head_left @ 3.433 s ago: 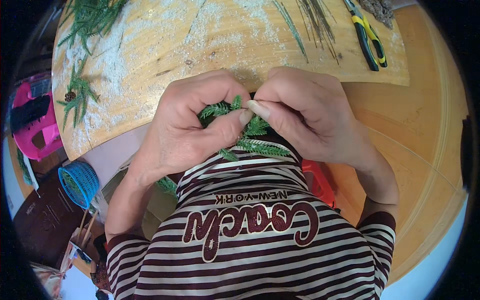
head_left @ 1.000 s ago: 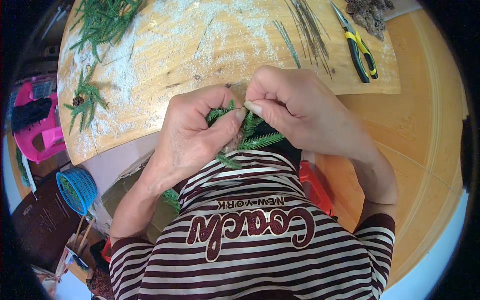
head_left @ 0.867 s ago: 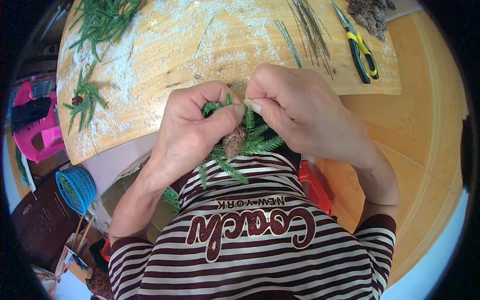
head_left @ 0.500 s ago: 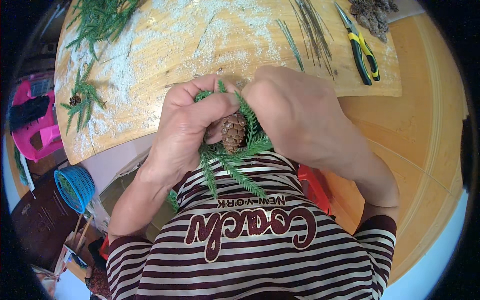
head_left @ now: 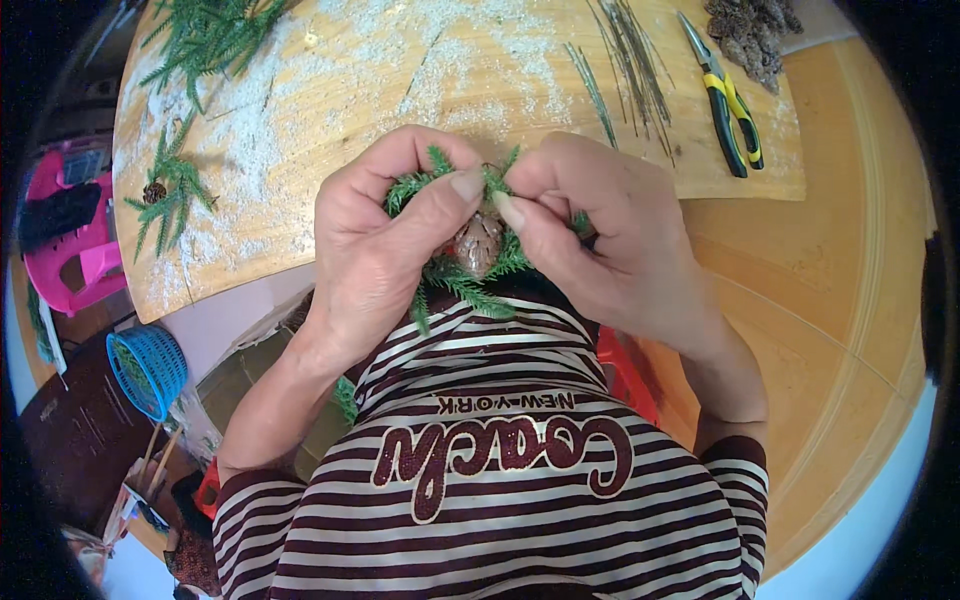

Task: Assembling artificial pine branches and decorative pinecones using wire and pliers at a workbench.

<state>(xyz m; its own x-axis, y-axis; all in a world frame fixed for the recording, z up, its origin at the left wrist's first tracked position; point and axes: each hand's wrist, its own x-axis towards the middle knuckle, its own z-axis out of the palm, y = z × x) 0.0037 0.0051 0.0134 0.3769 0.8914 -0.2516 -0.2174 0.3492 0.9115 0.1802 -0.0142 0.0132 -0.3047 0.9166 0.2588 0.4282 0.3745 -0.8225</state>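
Between my hands, just off the table's near edge, is a green artificial pine sprig [head_left: 470,287] with a brown pine cone [head_left: 478,246] set among its needles. My left hand [head_left: 385,235] is closed on the sprig's upper part, its thumb laid over the stem above the cone. From the other side my right hand [head_left: 615,225] pinches the same stem between thumb and index finger, close to the left thumb tip. Whether a wire lies between the fingertips is too small to tell. Needles fan out below and behind the cone.
On the wooden table [head_left: 330,130], strewn with white flakes, lie a finished-looking sprig with a small cone [head_left: 168,195], more green sprigs [head_left: 215,45], thin wires [head_left: 640,80], yellow-black pliers [head_left: 728,110] and pine cones [head_left: 750,40]. A blue basket [head_left: 147,372] and pink stool [head_left: 75,240] stand left.
My right hand has turned and opened out from a fist-like hold to a thumb-and-finger pinch at the stem. The sprig and cone have tilted and moved slightly upward.
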